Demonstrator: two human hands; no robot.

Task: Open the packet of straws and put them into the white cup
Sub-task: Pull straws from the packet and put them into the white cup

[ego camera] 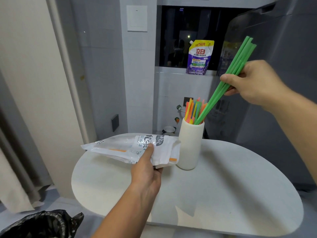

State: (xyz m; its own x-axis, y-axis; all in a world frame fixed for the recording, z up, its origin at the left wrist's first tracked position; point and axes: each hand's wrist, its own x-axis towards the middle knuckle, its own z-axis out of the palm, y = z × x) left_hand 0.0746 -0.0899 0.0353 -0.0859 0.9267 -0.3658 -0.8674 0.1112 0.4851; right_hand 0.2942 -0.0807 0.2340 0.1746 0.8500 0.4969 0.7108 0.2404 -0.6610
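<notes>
A ribbed white cup (pixel 189 146) stands upright near the back of the oval white table (pixel 223 194). Several coloured straws (pixel 193 109) stick out of it. My right hand (pixel 253 83) pinches a bunch of long green straws (pixel 221 88) at mid-length; they slant down to the left with their lower ends inside the cup's mouth. My left hand (pixel 147 167) grips the clear and white straw packet (pixel 133 148), held flat just above the table, left of the cup. An orange straw shows inside the packet.
A purple detergent pouch (pixel 199 57) leans on the window ledge behind the cup. A large grey appliance (pixel 283 66) stands right of the table. A black bin bag (pixel 41 224) sits at the lower left, and a curtain (pixel 17 152) hangs along the left.
</notes>
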